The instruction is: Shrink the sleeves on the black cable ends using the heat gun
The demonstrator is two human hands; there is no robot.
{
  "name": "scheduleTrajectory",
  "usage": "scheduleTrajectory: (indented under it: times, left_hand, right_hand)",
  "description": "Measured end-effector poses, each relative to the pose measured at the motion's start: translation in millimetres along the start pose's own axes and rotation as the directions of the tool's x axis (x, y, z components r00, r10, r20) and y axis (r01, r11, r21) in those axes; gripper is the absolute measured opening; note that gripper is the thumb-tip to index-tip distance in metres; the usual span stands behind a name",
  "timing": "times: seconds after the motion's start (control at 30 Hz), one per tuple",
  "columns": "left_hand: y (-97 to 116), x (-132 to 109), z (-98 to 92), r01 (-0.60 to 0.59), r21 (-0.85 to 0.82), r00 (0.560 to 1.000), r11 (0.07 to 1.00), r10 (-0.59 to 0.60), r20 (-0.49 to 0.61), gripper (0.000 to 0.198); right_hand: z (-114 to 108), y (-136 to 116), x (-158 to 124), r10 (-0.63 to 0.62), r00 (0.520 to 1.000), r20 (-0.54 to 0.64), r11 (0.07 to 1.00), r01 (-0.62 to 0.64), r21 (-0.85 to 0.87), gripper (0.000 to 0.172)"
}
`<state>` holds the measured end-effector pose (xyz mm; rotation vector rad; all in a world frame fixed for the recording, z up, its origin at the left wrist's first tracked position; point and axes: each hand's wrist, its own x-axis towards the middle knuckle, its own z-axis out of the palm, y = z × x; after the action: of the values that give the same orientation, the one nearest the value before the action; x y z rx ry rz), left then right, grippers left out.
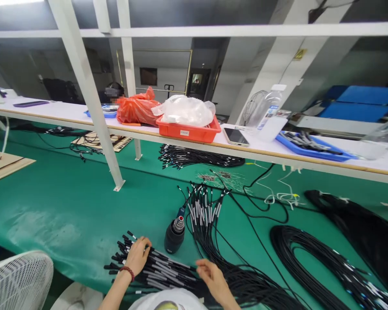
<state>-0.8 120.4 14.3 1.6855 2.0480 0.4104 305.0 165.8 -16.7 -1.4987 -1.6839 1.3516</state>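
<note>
Green matting point(84, 206) covers the long bench, and a pale shelf point(61, 111) runs above it on white metal posts. Near the front edge a cable bundle point(171, 269) lies across the mat, black connector ends to the left, grey sleeves along its middle, the cables trailing off to the right. From where I stand, the worker's left hand point(138, 254), a dark red bracelet point(128, 272) at its wrist, rests on the bundle close to the connector ends; its fingers are bent, and I can't tell whether they grip any cable. The right hand point(213, 280) is at the bundle farther along, past the sleeves, its fingers half curled and loosely parted.

Just beyond the left hand a heat gun point(174, 236) stands nozzle up. Beside it a second bundle point(205, 211) fans out its sleeved ends toward the shelf. Well to the right lies a looped coil point(287, 241) of black cable, and more cables point(197, 157) rest under the shelf. Up on the shelf sit an orange bag point(137, 107), a red tray point(200, 134) with a white bag point(187, 111) in it, a phone point(235, 136), a bottle point(271, 105) and a blue tray point(310, 151).
</note>
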Motion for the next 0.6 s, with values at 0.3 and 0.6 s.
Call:
scheduleTrajectory:
  times: [0.3,0.6]
  left_hand:
    - [-12.6,7.4,34.3,-0.049,0.094,0.99,0.994,0.035,0.14,0.029]
    - [-47.7,11.9,69.0,-0.158,0.086,0.987,0.984,0.158,0.004,0.031]
  right_hand:
    - [12.1,20.0,-13.3,-0.005,0.999,0.048,0.993,0.01,-0.117,0.031]
    - [-8.3,-34.9,98.9,-0.161,0.985,-0.06,0.934,0.132,-0.331,0.035]
